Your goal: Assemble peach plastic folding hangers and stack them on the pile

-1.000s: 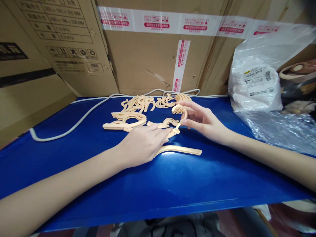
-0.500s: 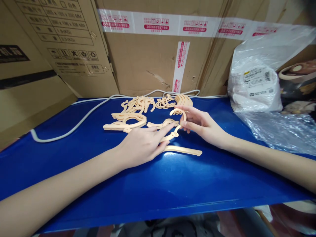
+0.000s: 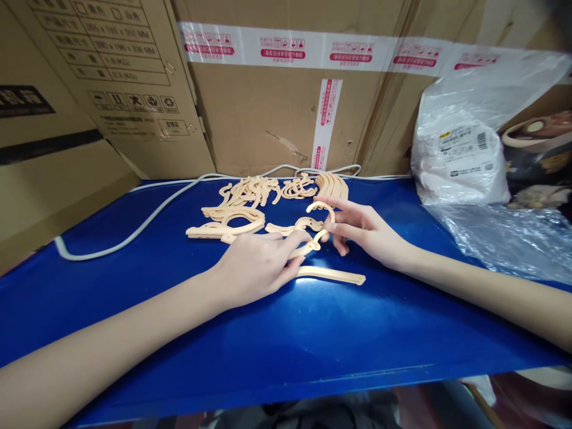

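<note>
Between my hands is a beige clothes hanger, its curved hook [image 3: 331, 213] raised and meeting the arms at a joint [image 3: 315, 245]. My left hand [image 3: 257, 265] is closed around the hanger body near that joint and hides much of it. One hanger arm [image 3: 333, 274] sticks out to the right below my fingers. With thumb and fingers, my right hand [image 3: 357, 225] pinches the hook along its right side. Just behind the joint, a few loose beige hook pieces [image 3: 308, 224] lie on the blue table [image 3: 357, 339].
Farther back are a heap of curved beige pieces [image 3: 252, 189], smaller hooks [image 3: 297, 188] and a neat stack of arms [image 3: 333, 185]. Folded hangers [image 3: 232, 223] lie left. A white cable [image 3: 156, 219], cardboard boxes [image 3: 268, 107] and a plastic-wrapped package [image 3: 462, 155] border the table.
My left index finger has drawn back from the hook toward the joint. My right fingers have spread a little beneath the hook. The hanger stays in nearly the same place.
</note>
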{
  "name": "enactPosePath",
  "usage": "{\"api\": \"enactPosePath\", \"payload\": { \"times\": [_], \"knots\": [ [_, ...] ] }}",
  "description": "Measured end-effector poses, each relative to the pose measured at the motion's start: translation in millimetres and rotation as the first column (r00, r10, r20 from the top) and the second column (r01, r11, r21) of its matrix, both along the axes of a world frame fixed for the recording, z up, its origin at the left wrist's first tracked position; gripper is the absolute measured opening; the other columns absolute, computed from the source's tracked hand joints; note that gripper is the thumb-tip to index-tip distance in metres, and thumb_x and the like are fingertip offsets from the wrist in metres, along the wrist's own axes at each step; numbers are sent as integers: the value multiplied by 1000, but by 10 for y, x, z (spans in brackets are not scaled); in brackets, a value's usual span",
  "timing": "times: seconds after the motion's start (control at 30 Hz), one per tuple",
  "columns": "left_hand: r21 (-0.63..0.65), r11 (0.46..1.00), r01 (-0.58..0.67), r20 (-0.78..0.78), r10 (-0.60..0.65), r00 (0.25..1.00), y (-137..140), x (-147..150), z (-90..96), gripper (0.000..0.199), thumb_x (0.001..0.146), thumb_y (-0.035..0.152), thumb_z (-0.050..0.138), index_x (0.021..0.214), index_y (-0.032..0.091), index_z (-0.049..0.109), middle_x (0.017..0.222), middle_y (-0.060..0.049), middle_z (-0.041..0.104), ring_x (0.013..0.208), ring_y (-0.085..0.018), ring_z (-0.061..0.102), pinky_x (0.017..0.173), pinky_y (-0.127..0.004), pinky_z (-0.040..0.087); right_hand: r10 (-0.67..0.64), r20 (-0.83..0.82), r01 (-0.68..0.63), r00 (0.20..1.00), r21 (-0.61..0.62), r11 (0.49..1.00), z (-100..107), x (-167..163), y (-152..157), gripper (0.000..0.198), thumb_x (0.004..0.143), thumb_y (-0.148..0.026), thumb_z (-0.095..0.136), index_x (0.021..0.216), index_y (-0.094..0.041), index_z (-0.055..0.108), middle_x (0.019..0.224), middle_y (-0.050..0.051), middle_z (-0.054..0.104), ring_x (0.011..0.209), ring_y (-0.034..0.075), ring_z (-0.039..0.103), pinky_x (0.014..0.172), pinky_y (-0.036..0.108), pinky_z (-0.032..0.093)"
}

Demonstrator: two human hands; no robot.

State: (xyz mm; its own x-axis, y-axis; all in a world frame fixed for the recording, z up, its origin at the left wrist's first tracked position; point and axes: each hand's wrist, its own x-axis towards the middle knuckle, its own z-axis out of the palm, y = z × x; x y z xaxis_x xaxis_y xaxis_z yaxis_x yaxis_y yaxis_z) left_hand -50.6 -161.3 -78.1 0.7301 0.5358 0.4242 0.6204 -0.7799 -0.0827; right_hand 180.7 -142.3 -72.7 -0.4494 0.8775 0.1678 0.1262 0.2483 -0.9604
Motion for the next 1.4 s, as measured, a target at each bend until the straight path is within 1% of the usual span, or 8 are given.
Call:
{"api": "enactPosePath", "payload": {
  "times": [0.47,0.67,0.73,0.83,0.93,1.03,1.2,1.4],
  "knots": [
    [-20,998,-52,-35,52,998,-21,-12,85,35,98,30,38,125,18,56,88,-4,74,77,-22,69,60,-30,43,58,-55,-57,997,19,998,-25,-1,-19,55,90,-29,62,139,-18,39,83,0,69,50,7,56,47,22,44],
    [-223,967,-121,33,132,991,-68,6,235,33,101,38,36,96,20,64,80,-2,69,71,-20,63,60,-29,39,84,-54,-80,995,73,994,-29,-45,-91,54,91,-29,62,138,-21,36,91,2,70,56,9,59,54,24,48],
    [-410,907,-96,138,166,976,-61,11,265,30,99,40,39,92,21,61,78,0,68,71,-18,63,60,-28,41,61,16,-63,998,127,990,-30,-50,-108,58,91,-31,63,140,-20,35,90,2,69,64,11,61,60,26,51],
    [-664,746,56,329,224,918,-14,3,279,26,95,42,46,88,20,58,79,0,69,72,-16,64,61,-27,47,23,287,-125,958,344,931,-22,-50,-138,47,92,-37,61,134,-19,49,91,3,67,76,15,63,69,30,51],
    [-816,549,181,412,333,848,47,-10,264,24,90,42,51,87,18,54,81,-2,69,66,-14,63,53,-24,49,-71,544,-304,836,568,765,-11,-50,-172,36,92,-45,58,113,-17,65,101,9,66,90,20,62,79,34,49],
    [-883,402,242,417,434,799,82,-4,243,23,87,40,55,86,18,50,82,-2,67,63,-13,63,49,-22,50,-172,650,-422,740,648,634,-8,-50,-187,35,94,-46,54,103,-16,68,105,10,65,91,21,60,81,36,47],
    [-910,305,282,405,494,769,79,27,235,22,85,37,57,81,18,48,78,-1,66,62,-13,65,48,-21,52,-292,689,-468,664,686,557,-12,-38,-136,30,102,-32,41,94,-15,65,93,8,65,81,18,57,74,32,45],
    [-906,305,293,418,529,739,91,16,248,22,81,36,60,76,18,49,74,-1,66,60,-13,65,49,-22,53,-314,655,-445,687,721,531,-81,-19,-68,25,101,-16,34,90,-16,57,85,7,61,73,17,51,66,28,42]
  ]
}}
